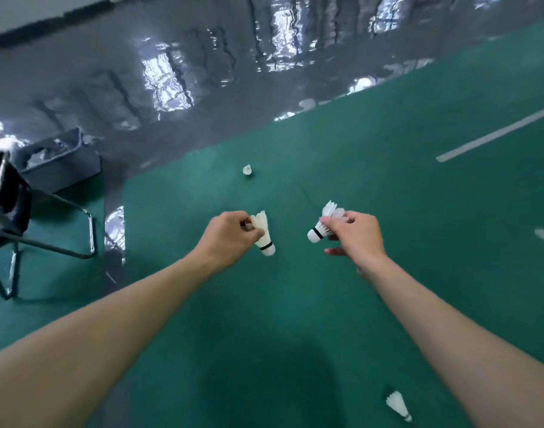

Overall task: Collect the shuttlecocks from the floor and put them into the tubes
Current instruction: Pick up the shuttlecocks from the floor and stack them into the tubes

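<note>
On the green court floor (326, 304), with a grey bin (60, 163) off by the chair (8, 211) and no tube anywhere I can see, the job looks barely begun. My left hand (226, 239) pinches one shuttlecock (263, 234) by its feathers and my right hand (355, 234) grips another shuttlecock (321, 227), possibly two nested. Two loose ones still wait on the floor: a far shuttlecock (247, 170) ahead and a near shuttlecock (398, 405) by my right arm

Chair (5, 217) cut off at left edge; bin (59, 163) contents blurred, upper left; right-hand shuttlecock (324, 225) count unclear.
</note>
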Tool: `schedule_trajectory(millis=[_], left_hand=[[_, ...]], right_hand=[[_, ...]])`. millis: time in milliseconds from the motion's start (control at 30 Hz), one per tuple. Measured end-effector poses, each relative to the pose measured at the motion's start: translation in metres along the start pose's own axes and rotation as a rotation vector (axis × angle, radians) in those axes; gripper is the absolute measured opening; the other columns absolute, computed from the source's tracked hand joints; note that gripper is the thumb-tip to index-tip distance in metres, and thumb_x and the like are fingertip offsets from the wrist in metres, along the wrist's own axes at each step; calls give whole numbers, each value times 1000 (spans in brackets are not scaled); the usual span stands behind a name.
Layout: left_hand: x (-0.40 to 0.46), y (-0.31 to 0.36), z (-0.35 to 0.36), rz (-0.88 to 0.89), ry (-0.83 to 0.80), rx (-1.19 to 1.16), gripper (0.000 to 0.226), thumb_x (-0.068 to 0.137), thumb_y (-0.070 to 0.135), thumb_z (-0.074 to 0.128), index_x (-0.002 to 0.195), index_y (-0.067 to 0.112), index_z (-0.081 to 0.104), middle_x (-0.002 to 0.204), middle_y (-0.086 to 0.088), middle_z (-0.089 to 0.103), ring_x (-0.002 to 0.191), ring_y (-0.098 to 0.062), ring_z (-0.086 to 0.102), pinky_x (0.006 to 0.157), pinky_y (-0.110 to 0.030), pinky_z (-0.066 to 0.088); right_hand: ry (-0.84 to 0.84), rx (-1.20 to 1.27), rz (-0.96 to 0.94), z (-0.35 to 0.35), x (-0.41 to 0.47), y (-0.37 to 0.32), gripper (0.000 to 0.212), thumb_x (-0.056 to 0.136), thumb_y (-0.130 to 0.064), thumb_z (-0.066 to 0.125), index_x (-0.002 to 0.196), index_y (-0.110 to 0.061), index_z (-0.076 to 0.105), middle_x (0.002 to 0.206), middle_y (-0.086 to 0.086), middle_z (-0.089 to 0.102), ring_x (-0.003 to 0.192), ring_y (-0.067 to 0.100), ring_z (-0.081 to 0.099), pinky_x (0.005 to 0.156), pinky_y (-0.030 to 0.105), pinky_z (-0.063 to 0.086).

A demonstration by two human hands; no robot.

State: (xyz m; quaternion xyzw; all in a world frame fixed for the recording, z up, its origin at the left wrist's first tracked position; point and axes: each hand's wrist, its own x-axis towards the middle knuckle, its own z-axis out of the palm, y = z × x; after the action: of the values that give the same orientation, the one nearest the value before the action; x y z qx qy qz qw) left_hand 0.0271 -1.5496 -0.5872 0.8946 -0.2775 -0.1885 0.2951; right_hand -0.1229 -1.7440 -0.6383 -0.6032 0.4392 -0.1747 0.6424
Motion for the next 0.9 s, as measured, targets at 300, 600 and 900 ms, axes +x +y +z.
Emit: schedule_trajectory(millis=[300, 600, 900], left_hand=[[-92, 192, -147, 129, 102, -128, 20, 90, 25, 75, 72, 19, 67, 50, 18, 53, 43, -3, 40, 47, -16, 34], [-161, 258, -257, 332, 171, -81, 21, 95, 26, 71, 74, 26, 73, 61, 5, 66, 45, -4, 43, 48, -21, 38], [-234, 172, -390, 294, 372, -22, 11, 92, 32, 72, 85, 26, 78, 71, 0, 74, 61, -30, 67, 63, -44, 58]], right_hand=[[-67, -42, -162, -109, -152, -218, 21, 86, -22, 81, 71, -12, 70, 78, 5, 75, 76, 19, 75, 51, 36, 60], [-222, -331, -556, -110, -224, -349, 7, 86, -19, 76, 85, -12, 74, 79, 7, 71, 69, 12, 64, 53, 37, 63], [-305, -277, -727, 36, -298, -380, 28, 89, -24, 78, 68, -8, 69, 70, 17, 69, 73, 39, 70, 51, 46, 61]])
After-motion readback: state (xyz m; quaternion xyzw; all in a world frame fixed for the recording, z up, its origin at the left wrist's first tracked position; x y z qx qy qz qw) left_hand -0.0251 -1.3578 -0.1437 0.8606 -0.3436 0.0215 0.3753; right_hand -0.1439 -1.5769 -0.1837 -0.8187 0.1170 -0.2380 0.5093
